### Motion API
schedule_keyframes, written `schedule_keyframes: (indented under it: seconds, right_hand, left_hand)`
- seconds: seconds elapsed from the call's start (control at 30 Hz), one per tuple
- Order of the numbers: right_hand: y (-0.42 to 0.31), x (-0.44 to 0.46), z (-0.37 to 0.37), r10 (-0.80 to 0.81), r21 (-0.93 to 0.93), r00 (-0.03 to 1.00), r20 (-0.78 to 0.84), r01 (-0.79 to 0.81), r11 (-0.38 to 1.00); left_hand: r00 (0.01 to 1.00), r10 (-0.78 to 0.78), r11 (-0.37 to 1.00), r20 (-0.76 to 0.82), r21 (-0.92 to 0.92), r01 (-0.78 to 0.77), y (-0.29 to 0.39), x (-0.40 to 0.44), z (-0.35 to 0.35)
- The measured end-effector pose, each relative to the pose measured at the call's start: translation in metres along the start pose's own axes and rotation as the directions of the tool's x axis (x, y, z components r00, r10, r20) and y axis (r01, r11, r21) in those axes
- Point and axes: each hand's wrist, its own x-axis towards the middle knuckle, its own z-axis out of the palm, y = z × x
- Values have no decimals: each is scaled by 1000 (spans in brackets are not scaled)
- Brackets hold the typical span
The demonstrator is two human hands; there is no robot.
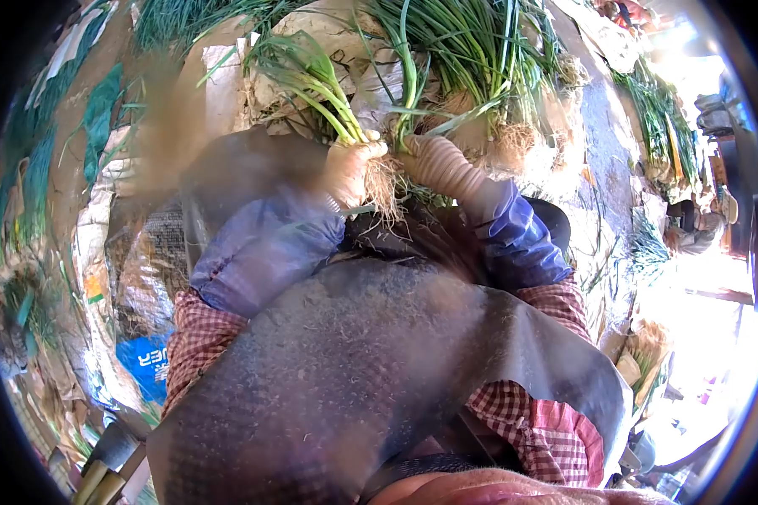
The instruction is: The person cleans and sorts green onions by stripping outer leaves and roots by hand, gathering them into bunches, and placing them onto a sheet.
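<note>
My left hand, in a pale glove, is closed round a bunch of green onions; their leaves point up and left, and brown roots hang below the fist. Close beside it on the right, my right hand, gloved too, has its fingers curled round the lower part of another green stalk. The two hands nearly touch above my dark apron, which has bits of root and soil on it.
A large pile of green onions with roots lies just beyond my hands. More bunches lie at the far left and right. A blue printed bag is at the lower left. At the right edge another person is partly visible.
</note>
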Motion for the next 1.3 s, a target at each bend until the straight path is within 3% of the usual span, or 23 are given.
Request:
schedule_keyframes:
  seconds: [0.13,0.23,0.3,0.4,0.47,0.5,0.53,0.57,0.6,0.63,0.67,0.7,0.73,0.8,0.83,0.9,0.97,1.03,1.1,1.13,1.2,1.23,1.3]
  right_hand:
    - [2,-7,1,57,-58,990,128,-49,997]
    - [-21,-2,-29,160,276,979,123,-188,943]
    - [-17,-5,-31,132,372,986,100,-160,914]
    - [-20,-9,-40,305,601,928,214,-371,708]
    - [-42,-8,-61,277,474,897,343,-421,773]
    - [-24,-11,-35,36,339,979,202,-105,935]
    - [-5,-15,-9,-208,118,977,44,202,972]
    - [-14,-17,-3,-262,345,945,196,183,920]
    - [-36,-17,-7,-218,504,868,445,-41,863]
    - [-58,-19,-11,-159,532,731,663,-311,788]
    - [-47,-30,17,-166,534,726,667,-311,786]
    - [-25,-49,65,-280,389,790,545,57,920]
    - [-33,-40,28,-109,282,741,663,-112,953]
    - [-50,-21,-47,247,-27,539,805,-383,923]
    - [-44,-31,-66,293,78,673,679,-462,883]
    - [-4,-41,-72,269,293,912,309,-361,885]
    - [30,-35,-68,202,549,977,-61,-136,825]
    - [1,-22,-83,369,883,919,139,-283,375]
    - [19,-7,-53,205,913,950,236,-289,287]
    - [-7,-1,-43,262,930,959,109,-192,315]
    - [-15,13,-28,338,866,939,56,-214,452]
    - [-24,13,-43,445,816,886,135,-354,457]
    - [-22,8,-40,418,761,902,110,-347,548]
  left_hand:
    - [999,12,999,29,50,-13,-3,-2,-4]
    - [990,-144,990,4,-7,144,6,-7,2]
    - [974,-223,973,41,-56,225,12,-9,7]
    - [974,-192,978,123,-60,200,2,2,-3]
    - [961,-247,965,127,-58,256,1,7,-6]
    - [956,-260,961,137,-59,270,0,11,-8]
    - [951,-272,957,145,-65,284,-1,12,-10]
    - [933,-338,939,122,-19,343,32,-16,23]
    - [953,-288,949,91,-110,297,6,20,-6]
    - [948,-277,939,155,-165,301,16,18,4]
    - [942,-255,928,216,-219,301,29,16,13]
    - [946,-217,923,240,-265,279,32,23,15]
    - [939,-213,878,270,-369,305,37,25,15]
    - [933,-203,875,297,-373,309,45,12,14]
    - [908,-182,835,378,-428,346,41,15,5]
    - [854,-185,822,487,-399,406,43,11,7]
    - [815,-194,815,546,-373,443,39,12,6]
    - [892,-241,856,382,-350,381,29,16,1]
    - [897,-313,876,313,-270,399,25,15,3]
    - [900,-356,893,250,-192,406,25,11,7]
    - [919,-301,951,254,7,309,17,11,2]
    - [927,-280,960,250,53,276,17,8,2]
    - [933,-259,965,249,100,241,15,2,3]
